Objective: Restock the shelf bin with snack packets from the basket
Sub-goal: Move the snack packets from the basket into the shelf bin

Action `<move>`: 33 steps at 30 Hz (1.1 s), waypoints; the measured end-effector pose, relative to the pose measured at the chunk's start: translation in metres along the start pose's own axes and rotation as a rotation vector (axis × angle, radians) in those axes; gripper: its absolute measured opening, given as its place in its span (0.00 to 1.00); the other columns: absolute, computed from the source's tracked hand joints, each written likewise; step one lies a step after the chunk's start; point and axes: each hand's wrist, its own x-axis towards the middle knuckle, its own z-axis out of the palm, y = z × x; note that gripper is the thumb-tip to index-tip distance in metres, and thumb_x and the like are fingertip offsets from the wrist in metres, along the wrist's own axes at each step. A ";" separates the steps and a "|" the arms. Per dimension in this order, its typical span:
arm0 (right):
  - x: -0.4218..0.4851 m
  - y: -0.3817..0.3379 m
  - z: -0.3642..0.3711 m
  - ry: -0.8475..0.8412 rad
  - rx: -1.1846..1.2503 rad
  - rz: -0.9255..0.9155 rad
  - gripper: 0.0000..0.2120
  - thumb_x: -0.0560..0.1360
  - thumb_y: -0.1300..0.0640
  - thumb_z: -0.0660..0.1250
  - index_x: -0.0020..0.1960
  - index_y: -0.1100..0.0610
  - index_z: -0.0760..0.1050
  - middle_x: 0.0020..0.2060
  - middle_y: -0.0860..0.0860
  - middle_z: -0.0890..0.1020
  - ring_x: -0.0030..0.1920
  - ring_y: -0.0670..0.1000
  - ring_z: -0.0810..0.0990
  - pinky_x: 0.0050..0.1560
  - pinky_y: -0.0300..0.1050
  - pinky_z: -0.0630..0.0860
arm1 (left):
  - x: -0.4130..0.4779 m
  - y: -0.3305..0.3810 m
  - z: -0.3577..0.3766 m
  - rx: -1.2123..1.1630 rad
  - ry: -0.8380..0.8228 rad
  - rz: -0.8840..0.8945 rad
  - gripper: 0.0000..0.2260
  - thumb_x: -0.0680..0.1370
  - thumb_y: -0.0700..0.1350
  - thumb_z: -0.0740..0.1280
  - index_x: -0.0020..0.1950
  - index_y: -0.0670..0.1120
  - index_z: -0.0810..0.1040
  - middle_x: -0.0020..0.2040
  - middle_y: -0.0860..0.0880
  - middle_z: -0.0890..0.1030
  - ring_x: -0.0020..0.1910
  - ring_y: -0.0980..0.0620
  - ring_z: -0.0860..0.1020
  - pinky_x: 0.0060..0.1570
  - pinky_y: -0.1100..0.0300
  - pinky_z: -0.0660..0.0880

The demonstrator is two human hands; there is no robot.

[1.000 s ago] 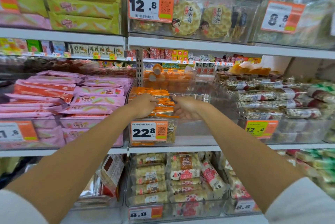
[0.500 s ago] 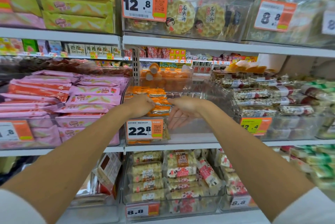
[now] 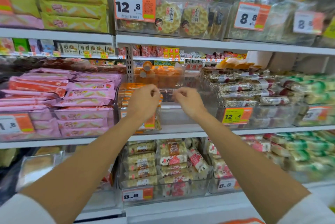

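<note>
The middle shelf (image 3: 172,134) carries a clear bin (image 3: 181,117) set between stacked pink packets (image 3: 81,95) on its left and nut bars (image 3: 241,95) on its right. Orange packets (image 3: 126,95) are piled along the bin's left side. Both forearms reach up to the bin. The left hand (image 3: 143,102) and the right hand (image 3: 189,103) sit close together over it with fingers curled. Each seems to pinch one end of a small dark packet (image 3: 166,95), though blur leaves the grip uncertain.
</note>
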 end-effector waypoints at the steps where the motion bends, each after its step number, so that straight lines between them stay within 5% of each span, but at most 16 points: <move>1: -0.013 0.003 -0.005 0.054 0.018 -0.024 0.11 0.78 0.58 0.64 0.42 0.61 0.81 0.36 0.57 0.82 0.38 0.55 0.80 0.42 0.47 0.76 | -0.007 0.008 0.009 -0.050 -0.034 -0.006 0.10 0.80 0.42 0.60 0.42 0.41 0.78 0.35 0.43 0.78 0.36 0.42 0.75 0.36 0.48 0.71; 6: -0.075 0.040 -0.027 0.107 -0.012 0.016 0.11 0.76 0.60 0.66 0.36 0.53 0.77 0.30 0.50 0.79 0.30 0.49 0.76 0.36 0.46 0.75 | -0.053 0.036 0.072 -0.223 -0.295 -0.144 0.12 0.80 0.41 0.60 0.42 0.39 0.80 0.38 0.42 0.81 0.37 0.43 0.78 0.41 0.50 0.75; 14: -0.173 0.155 -0.062 0.035 -0.047 0.284 0.10 0.75 0.61 0.66 0.37 0.63 0.79 0.30 0.61 0.81 0.30 0.57 0.78 0.36 0.58 0.77 | -0.149 0.048 0.177 -0.332 -0.622 -0.303 0.14 0.79 0.37 0.61 0.35 0.43 0.78 0.30 0.48 0.78 0.25 0.59 0.74 0.29 0.63 0.70; 18: -0.230 0.209 -0.074 -0.037 -0.086 0.408 0.08 0.75 0.63 0.66 0.39 0.64 0.80 0.32 0.56 0.81 0.27 0.45 0.76 0.32 0.41 0.76 | -0.201 0.046 0.226 -0.366 -0.805 -0.402 0.14 0.79 0.36 0.61 0.34 0.44 0.76 0.32 0.48 0.78 0.28 0.57 0.75 0.25 0.70 0.68; 23: -0.281 0.282 -0.070 -0.067 -0.129 0.582 0.06 0.75 0.60 0.68 0.40 0.56 0.80 0.37 0.58 0.83 0.33 0.53 0.80 0.34 0.43 0.78 | -0.257 0.028 0.283 -0.341 -0.947 -0.499 0.10 0.80 0.40 0.61 0.43 0.41 0.80 0.39 0.45 0.81 0.36 0.51 0.78 0.36 0.60 0.74; 29: -0.341 0.369 -0.038 -0.176 -0.173 0.832 0.08 0.73 0.60 0.66 0.40 0.64 0.79 0.31 0.59 0.80 0.32 0.53 0.77 0.37 0.52 0.77 | -0.319 -0.012 0.334 -0.269 -1.059 -0.609 0.09 0.79 0.41 0.64 0.41 0.43 0.79 0.36 0.47 0.81 0.34 0.49 0.79 0.40 0.53 0.78; 33: -0.384 0.420 -0.015 -0.300 -0.167 0.973 0.08 0.75 0.62 0.65 0.41 0.66 0.79 0.32 0.57 0.77 0.35 0.52 0.74 0.36 0.48 0.72 | -0.347 -0.049 0.359 -0.214 -1.112 -0.664 0.11 0.78 0.40 0.64 0.37 0.43 0.80 0.39 0.44 0.83 0.37 0.45 0.82 0.48 0.47 0.81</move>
